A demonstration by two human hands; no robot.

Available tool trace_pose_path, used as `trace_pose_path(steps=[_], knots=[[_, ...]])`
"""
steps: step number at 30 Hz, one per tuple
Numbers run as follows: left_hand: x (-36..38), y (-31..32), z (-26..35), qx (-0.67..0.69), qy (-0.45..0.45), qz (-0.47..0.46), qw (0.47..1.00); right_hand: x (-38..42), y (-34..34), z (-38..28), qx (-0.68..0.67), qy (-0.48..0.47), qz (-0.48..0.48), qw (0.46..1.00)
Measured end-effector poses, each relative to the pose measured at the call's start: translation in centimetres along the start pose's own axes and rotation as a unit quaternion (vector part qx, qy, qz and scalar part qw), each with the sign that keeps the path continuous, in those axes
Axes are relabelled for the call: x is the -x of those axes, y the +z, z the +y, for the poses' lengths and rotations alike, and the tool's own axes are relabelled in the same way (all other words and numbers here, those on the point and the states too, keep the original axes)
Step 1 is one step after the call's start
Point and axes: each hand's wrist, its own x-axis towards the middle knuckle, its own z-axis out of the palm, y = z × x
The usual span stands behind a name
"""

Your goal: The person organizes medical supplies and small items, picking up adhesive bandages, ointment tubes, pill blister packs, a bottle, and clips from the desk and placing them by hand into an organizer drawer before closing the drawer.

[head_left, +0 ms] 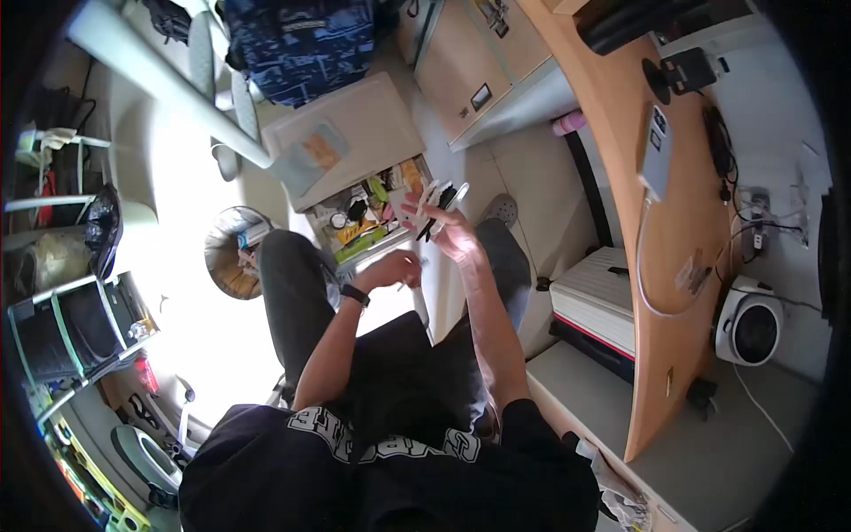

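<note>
My right hand (456, 235) is raised over the near right side of an open storage box (362, 259). Its fingers are closed round a bundle of slim black and white sticks (436, 197), whose exact kind I cannot make out. My left hand (390, 269), below a dark wristband (355, 294), is just left of it and lower, with curled fingers. A small thin thing seems to be in its fingers, too small to name. Inside the box lie many small mixed items, among them a yellow piece (355, 238) and a green one (378, 188).
Behind the box, a pale lid (390, 111) carries a clear bag (310, 160). A round bin (222, 266) stands left of my knee. A white table leg (177, 89) slants at upper left. To the right are a wooden desk (612, 115) and a suitcase (589, 297).
</note>
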Motion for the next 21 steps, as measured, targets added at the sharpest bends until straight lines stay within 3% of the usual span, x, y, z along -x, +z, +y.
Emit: trace_pose_path(steps=[2, 4, 5, 6, 8, 9, 10, 11, 14, 15, 17, 19, 21], knots=[[3.6, -0.9, 4.3, 0.046, -0.084, 0.191, 0.977, 0.4, 2.1, 0.2, -0.024, -0.019, -0.006, 1.000], [4.6, -3.5, 0.2, 0.074, 0.030, 0.371, 0.925, 0.2, 2.5, 0.9, -0.011, -0.026, -0.002, 1.000], [5.1, -4.1, 0.2, 0.041, 0.035, 0.445, 0.894, -0.2, 2.7, 1.6, -0.016, -0.011, 0.014, 1.000], [5.4, -4.6, 0.3, 0.010, 0.037, 0.516, 0.856, -1.1, 2.0, 2.7, -0.023, 0.001, -0.033, 0.999], [5.7, -5.5, 0.5, 0.007, 0.034, 0.546, 0.837, -3.5, -0.4, 5.3, -0.034, 0.028, -0.126, 0.991], [5.4, -6.3, -0.4, 0.001, 0.030, 0.554, 0.832, -4.2, -0.6, 6.5, -0.008, 0.047, -0.035, 0.998], [4.9, -6.9, -1.8, -0.004, 0.024, 0.563, 0.826, -4.9, -1.6, 7.7, 0.009, 0.052, -0.013, 0.999], [4.1, -8.2, -4.5, 0.088, 0.003, 0.534, 0.841, -6.1, -2.7, 8.7, 0.027, 0.056, 0.005, 0.998], [2.7, -7.9, -6.4, -0.023, -0.030, 0.576, 0.816, -8.1, -2.0, 9.8, 0.112, 0.081, 0.056, 0.989], [2.9, -7.1, -5.9, -0.115, 0.004, 0.604, 0.789, -8.7, -1.7, 10.0, 0.142, 0.092, 0.063, 0.984], [3.2, -5.7, -4.6, -0.116, -0.074, 0.627, 0.767, -9.9, -2.5, 10.6, 0.251, 0.162, 0.124, 0.946], [4.0, -5.5, -3.9, -0.131, -0.116, 0.620, 0.765, -10.2, -1.8, 11.4, 0.265, 0.144, 0.095, 0.949], [4.5, -5.5, -4.3, -0.034, -0.066, 0.621, 0.780, -10.1, -1.6, 12.4, 0.275, 0.122, 0.089, 0.949]])
